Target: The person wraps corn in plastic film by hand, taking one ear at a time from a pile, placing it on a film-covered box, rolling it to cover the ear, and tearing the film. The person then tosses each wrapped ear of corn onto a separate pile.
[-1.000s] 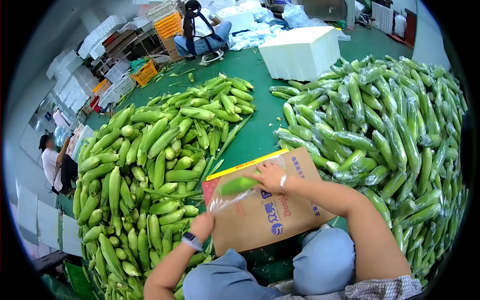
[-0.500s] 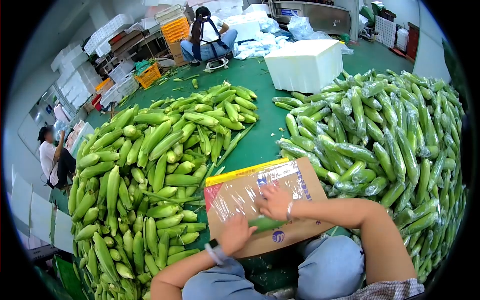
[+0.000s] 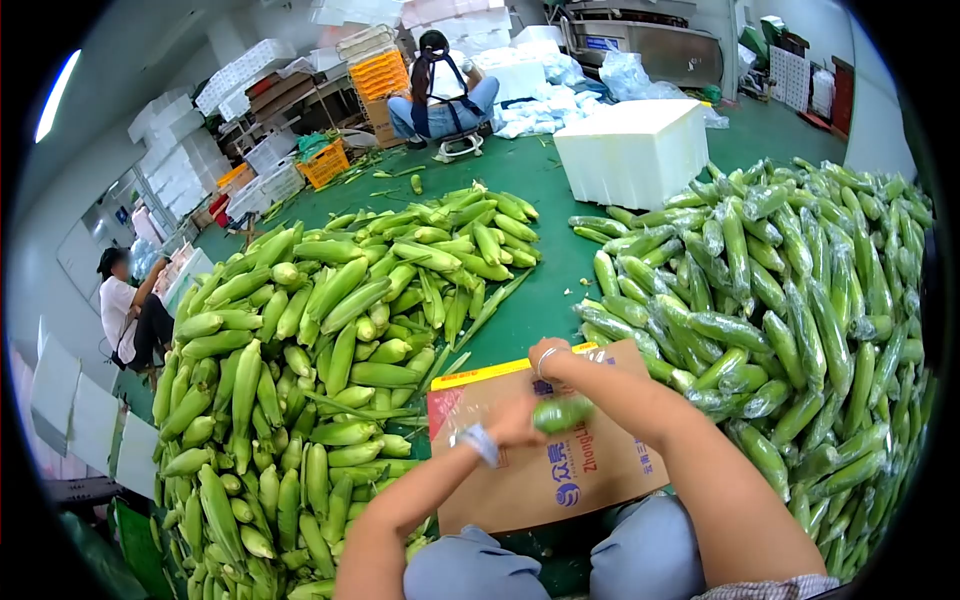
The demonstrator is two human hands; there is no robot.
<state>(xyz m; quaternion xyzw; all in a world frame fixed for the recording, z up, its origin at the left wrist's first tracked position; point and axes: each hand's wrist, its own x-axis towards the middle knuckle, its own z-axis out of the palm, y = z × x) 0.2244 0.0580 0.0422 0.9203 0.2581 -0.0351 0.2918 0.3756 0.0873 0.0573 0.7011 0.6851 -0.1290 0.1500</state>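
Observation:
An ear of corn [image 3: 563, 413] in its green husk is over the printed cardboard [image 3: 600, 455], smeared by motion. My left hand [image 3: 508, 420], also blurred, closes round its left end. My right hand [image 3: 538, 355] is at the far edge of the cardboard, by the yellow strip [image 3: 480, 375]. The wrist hides its fingers, so their grip does not show. The cardboard lies in front of my knees, with blue and red print in its middle.
Unwrapped corn [image 3: 340, 310] is heaped to the left, film-wrapped corn [image 3: 790, 310] to the right. Beyond the right heap stands a white foam box [image 3: 630, 155]. One person [image 3: 440, 90] sits at the back, another [image 3: 130, 305] at far left.
Both hands were flat on the corn at the cardboard's middle. My left hand has moved up and right with the ear; my right hand has gone to the far edge. The view has shifted slightly.

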